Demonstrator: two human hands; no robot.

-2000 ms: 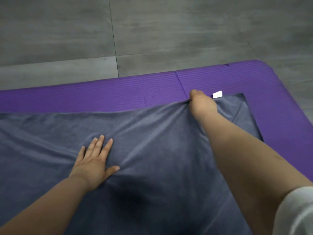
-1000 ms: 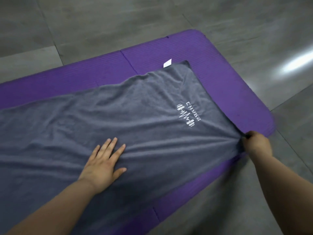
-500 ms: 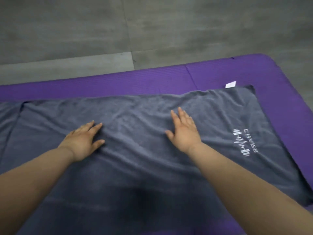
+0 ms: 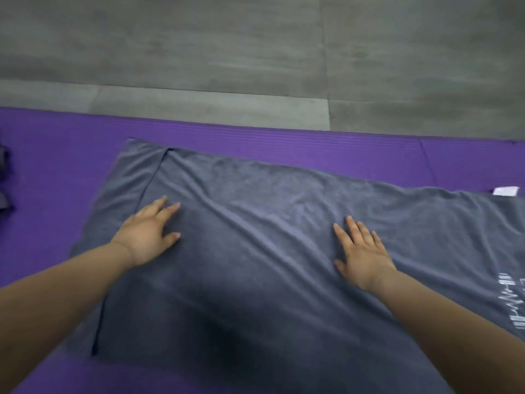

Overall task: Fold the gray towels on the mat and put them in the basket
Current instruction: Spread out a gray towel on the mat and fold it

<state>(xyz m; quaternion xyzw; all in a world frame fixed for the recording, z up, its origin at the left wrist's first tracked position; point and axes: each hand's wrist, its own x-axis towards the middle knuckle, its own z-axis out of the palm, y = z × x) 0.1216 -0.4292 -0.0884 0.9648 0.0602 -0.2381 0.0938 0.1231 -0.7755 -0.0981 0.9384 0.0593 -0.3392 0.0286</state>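
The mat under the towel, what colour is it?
Purple, with fine ribbing. The mat shows best in the head view, along the far edge beyond the gray towel.

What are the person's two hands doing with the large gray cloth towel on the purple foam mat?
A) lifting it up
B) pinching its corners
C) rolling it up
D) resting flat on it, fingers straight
D: the left hand and the right hand both lie palm-down, fingers straight, on the large gray cloth towel spread over the purple foam mat.

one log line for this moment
left hand: flat on gray towel | right hand: flat on it | gray towel: spread on mat
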